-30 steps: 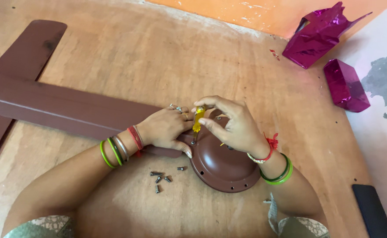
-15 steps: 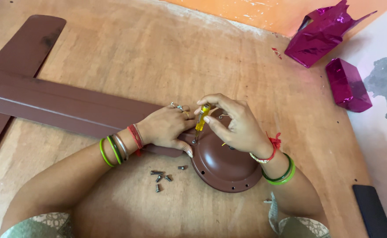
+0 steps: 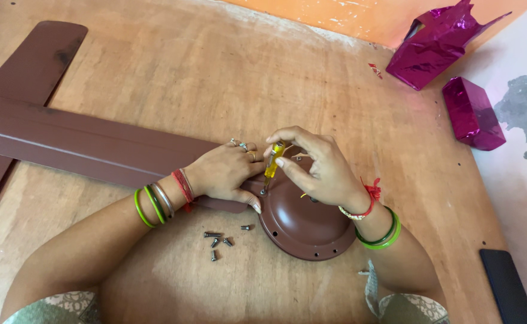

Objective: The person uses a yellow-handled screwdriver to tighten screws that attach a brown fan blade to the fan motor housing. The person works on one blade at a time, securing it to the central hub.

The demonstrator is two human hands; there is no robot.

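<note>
Screwdriver (image 3: 273, 163) with the yellow handle stands nearly upright, its tip on a screw at the rim of the brown fan motor cover (image 3: 304, 223) on the bench (image 3: 227, 78). Right hand (image 3: 314, 168) pinches its handle in a closed grip; left hand (image 3: 224, 174) presses flat, fingers curled, on the fan blade (image 3: 89, 147) root. Judging by this, a screw is being driven; loose screws (image 3: 218, 239) lie near.

The left hand (image 3: 224, 174) wears finger rings; its wrist, left of centre, carries green bangles, a silver one and red thread. The right hand (image 3: 317, 168) has a red thread, a beaded band and green bangles. Pale green patterned cloth shows along the bottom edge.
</note>
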